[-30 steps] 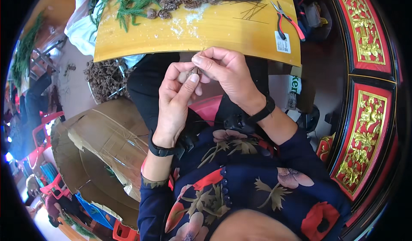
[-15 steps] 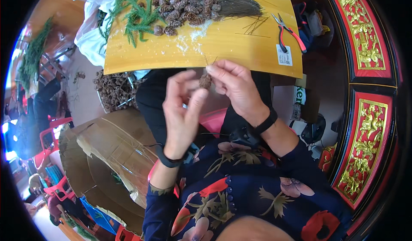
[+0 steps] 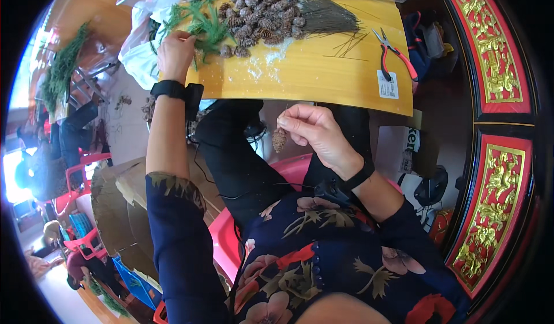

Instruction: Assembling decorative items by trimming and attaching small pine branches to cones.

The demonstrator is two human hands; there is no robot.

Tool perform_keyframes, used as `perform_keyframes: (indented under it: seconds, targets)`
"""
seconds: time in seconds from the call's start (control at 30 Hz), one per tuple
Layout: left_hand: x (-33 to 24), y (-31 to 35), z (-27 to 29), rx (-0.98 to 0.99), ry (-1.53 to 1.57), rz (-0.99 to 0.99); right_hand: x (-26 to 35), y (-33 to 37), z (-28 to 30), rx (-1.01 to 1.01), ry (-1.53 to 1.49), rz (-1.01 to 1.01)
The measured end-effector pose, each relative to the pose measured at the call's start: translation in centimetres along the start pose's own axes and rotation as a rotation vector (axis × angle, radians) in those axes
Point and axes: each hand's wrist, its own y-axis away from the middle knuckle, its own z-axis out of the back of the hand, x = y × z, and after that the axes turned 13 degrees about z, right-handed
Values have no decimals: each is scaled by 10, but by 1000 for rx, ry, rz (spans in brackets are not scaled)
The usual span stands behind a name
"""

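Note:
Between the thumb and fingers of my right hand point(image 3: 314, 130) hangs a small brown pine cone point(image 3: 279, 141), gripped at its top end in front of the table edge. My left hand point(image 3: 175, 54) reaches to the far left of the yellow table point(image 3: 231, 81), its fingers pinched on a green artificial sprig point(image 3: 202, 30) of the loose pile there. The back of that hand hides part of its grip. Just right of the greenery lies a heap of pine cones point(image 3: 259, 12), with a bundle of thin dark wires point(image 3: 329, 17) beside it.
Red-and-black pliers point(image 3: 398, 55) and a white label point(image 3: 388, 85) lie at the table's right. White crumbs point(image 3: 259, 70) dot the tabletop. Plastic bags point(image 3: 138, 58) hang at its left edge. A torn cardboard box point(image 3: 124, 208) stands low at left; red-and-gold carved panels point(image 3: 490, 47) line the right.
My left hand has left the pine cone and moved up and left to the green sprigs. My right hand keeps the cone, which now hangs lower. The view has shifted slightly.

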Motion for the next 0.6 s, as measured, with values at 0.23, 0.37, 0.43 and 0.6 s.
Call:
perform_keyframes:
  seconds: [0.23, 0.37, 0.43, 0.6]
  targets:
    - [7, 7, 4, 152, 825, -42, 4, -1, 2, -7, 60, 6]
    - [2, 16, 10, 222, 910, 40, 5, -2, 1, 5, 78, -12]
    - [-1, 18, 14, 249, 958, 74, 5, -3, 1, 11, 91, -14]
    - [-14, 23, 26, 306, 1188, 145, 7, -3, 3, 8, 74, -2]
